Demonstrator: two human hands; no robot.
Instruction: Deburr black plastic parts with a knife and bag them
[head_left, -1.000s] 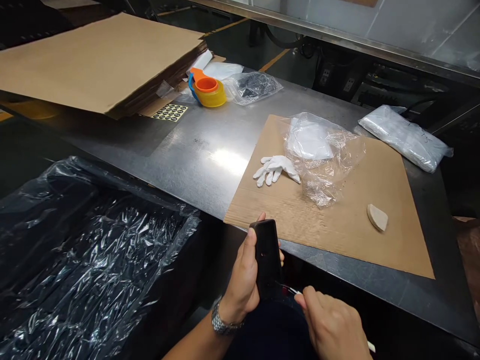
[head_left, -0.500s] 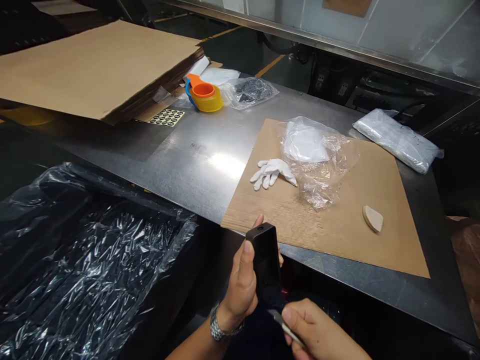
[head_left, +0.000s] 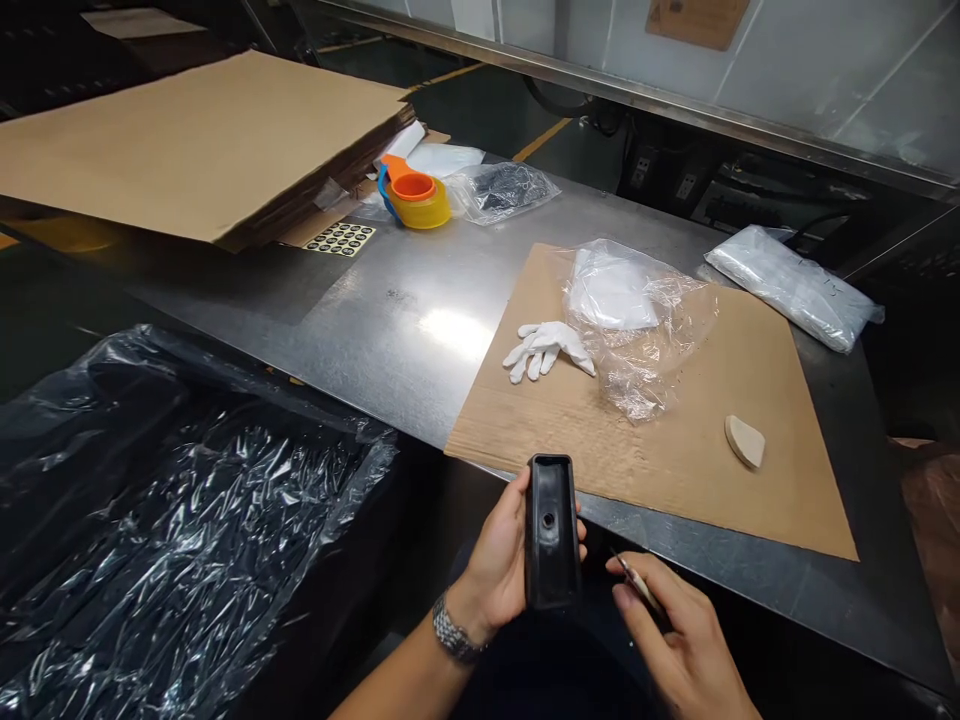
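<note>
My left hand (head_left: 501,560) is wrapped round a black oblong plastic part (head_left: 551,530), held below the near table edge with its hollow side and small centre hole facing up. My right hand (head_left: 675,640), just right of the part, pinches a thin blade-like tool (head_left: 634,582) whose tip points toward the part. A metal watch sits on my left wrist.
A cardboard sheet (head_left: 675,440) on the steel table (head_left: 390,300) carries a white glove (head_left: 547,345), a crumpled clear bag (head_left: 637,320) and a small beige block (head_left: 744,441). Farther back lie a tape dispenser (head_left: 414,197), stacked cardboard (head_left: 195,140) and bagged items. A black plastic-lined bin (head_left: 165,520) stands left.
My left hand has turned the black part from its closed back to its hollow side up. My right hand has drawn the tool away from the part's lower end, to the right.
</note>
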